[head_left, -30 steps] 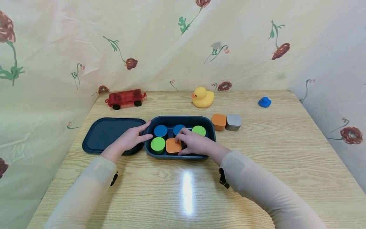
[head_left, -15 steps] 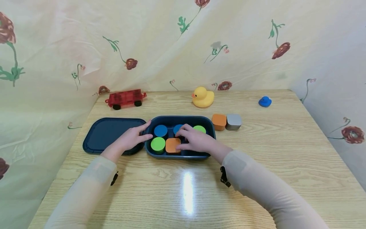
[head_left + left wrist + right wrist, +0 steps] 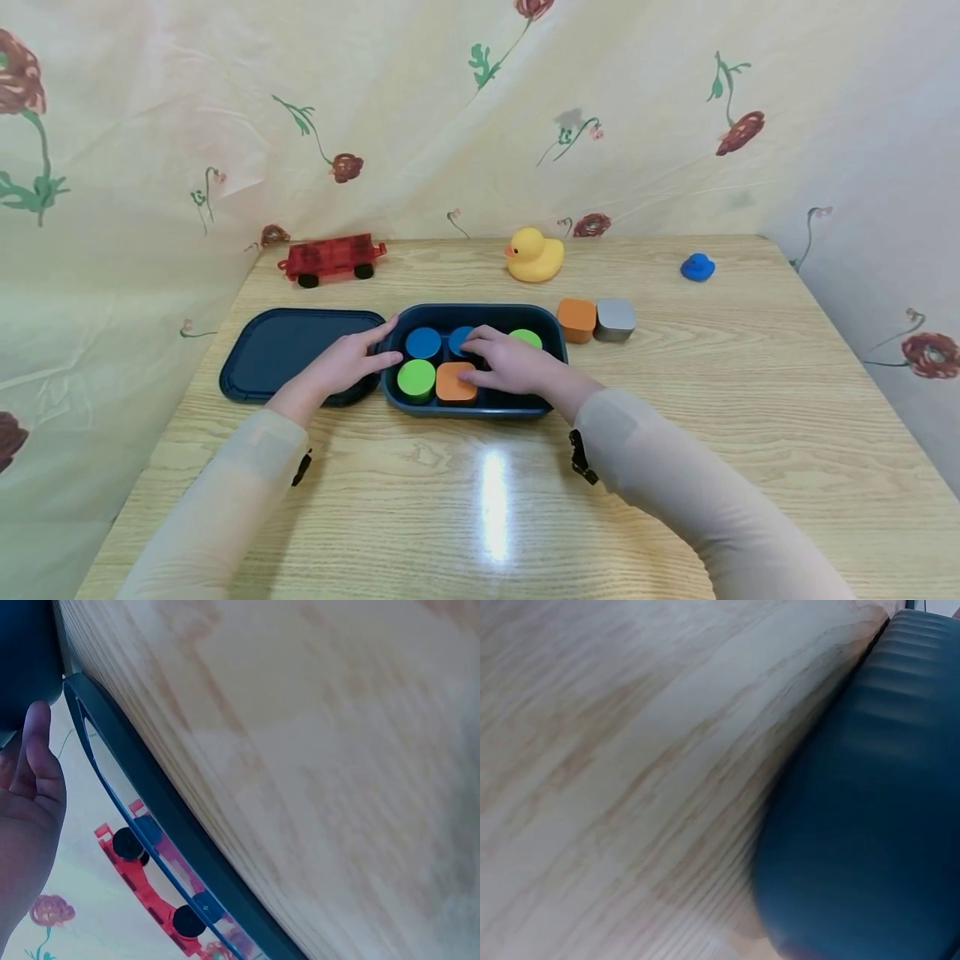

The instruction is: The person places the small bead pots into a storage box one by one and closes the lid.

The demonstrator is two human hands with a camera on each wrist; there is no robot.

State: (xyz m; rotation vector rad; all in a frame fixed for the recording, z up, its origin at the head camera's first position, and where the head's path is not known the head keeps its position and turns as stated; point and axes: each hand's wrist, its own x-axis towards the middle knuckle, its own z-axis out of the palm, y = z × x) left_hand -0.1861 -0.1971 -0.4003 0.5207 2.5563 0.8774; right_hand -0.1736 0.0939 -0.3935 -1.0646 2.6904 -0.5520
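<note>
In the head view a dark blue box (image 3: pixel 480 412) holds two blue round blocks (image 3: pixel 423 342) (image 3: pixel 460 340), two green round blocks (image 3: pixel 416 379) (image 3: pixel 527 338) and an orange square block (image 3: pixel 456 382). My left hand (image 3: pixel 337 365) has its fingers extended against the box's left end. My right hand (image 3: pixel 510 362) reaches over the box's right half. Its fingertips are at the right-hand blue block and its thumb overlaps the orange block. The left wrist view shows my left fingertips (image 3: pixel 39 724) right at the box wall; in the right wrist view the box's outer wall (image 3: pixel 862 802) fills the right side.
A dark flat lid (image 3: pixel 285 354) lies left of the box. Right of it stand an orange block (image 3: pixel 576 320) and a grey block (image 3: pixel 615 319). Along the back are a red toy wagon (image 3: pixel 332 257), a yellow duck (image 3: pixel 535 256) and a small blue duck (image 3: pixel 697 267).
The right-hand blue block has shifted slightly left in the box. My right thumb has moved up from the box's front side to over the orange block. The left hand stays put.
</note>
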